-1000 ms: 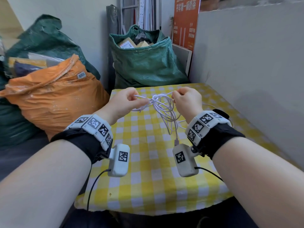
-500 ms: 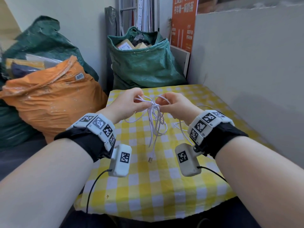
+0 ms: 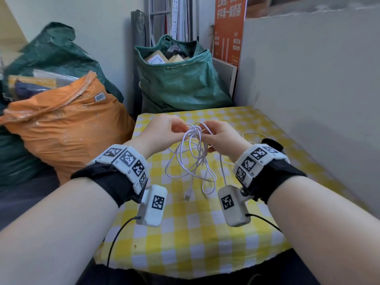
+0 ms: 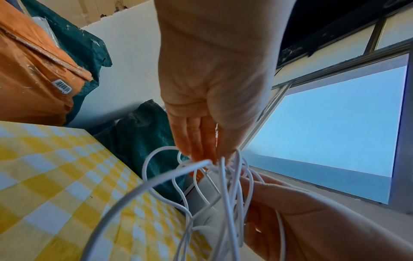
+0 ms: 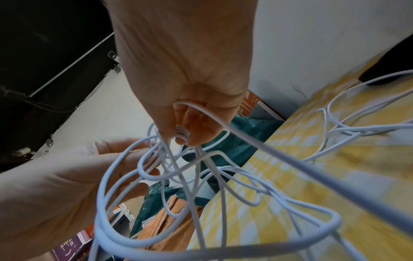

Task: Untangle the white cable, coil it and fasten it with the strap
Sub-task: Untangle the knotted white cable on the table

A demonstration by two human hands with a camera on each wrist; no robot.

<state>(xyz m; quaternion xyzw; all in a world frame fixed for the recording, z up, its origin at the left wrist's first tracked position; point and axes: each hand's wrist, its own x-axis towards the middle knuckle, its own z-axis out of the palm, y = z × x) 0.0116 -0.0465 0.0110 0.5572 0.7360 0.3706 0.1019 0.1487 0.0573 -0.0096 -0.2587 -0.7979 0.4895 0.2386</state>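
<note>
The cable point(image 3: 191, 161) is white, with a gold-coloured plug point(image 3: 187, 197) at its loose end. The bench point(image 3: 185, 233) wears a cloth of yellow and white checks. One sack point(image 3: 67, 128) beside it is orange, with a small barcode label; two others point(image 3: 181, 83) are dark green. The wrist bands point(image 3: 125, 161) are white with black square codes, over black cuffs. The sign point(image 3: 228, 29) is orange with white lettering.
</note>
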